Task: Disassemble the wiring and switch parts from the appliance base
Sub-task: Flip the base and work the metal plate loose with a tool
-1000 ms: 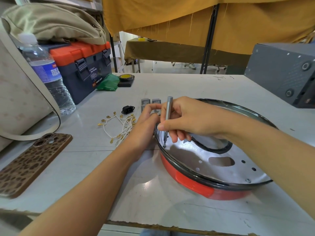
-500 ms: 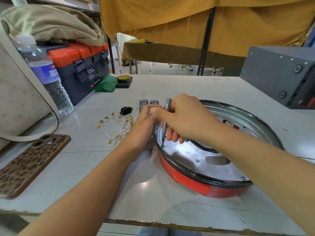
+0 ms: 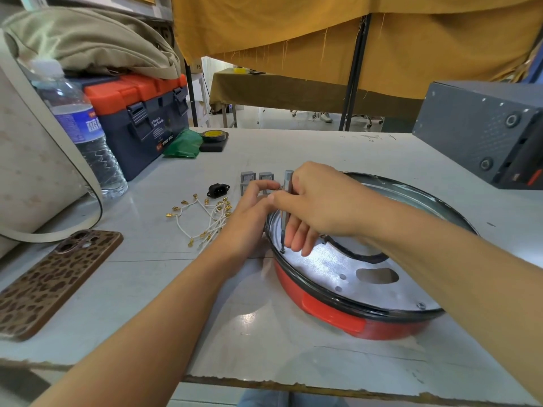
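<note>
Appliance base (image 3: 338,315) on tabletop (image 3: 264,333), near front edge. Right hand (image 3: 320,207) fingers grip screwdriver (image 3: 286,201) upright, tip on rim screw (image 3: 282,251). Left hand (image 3: 249,218) at rim, fingers curled, apparently steadying shaft. Risk: tilted driver cams out, strips head; freed screw drops inside.

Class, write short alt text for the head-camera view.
A right hand holds a slim grey screwdriver upright on a screw in a round red appliance base, the left hand beside it; white wires with gold terminals lie on the grey table.
</note>
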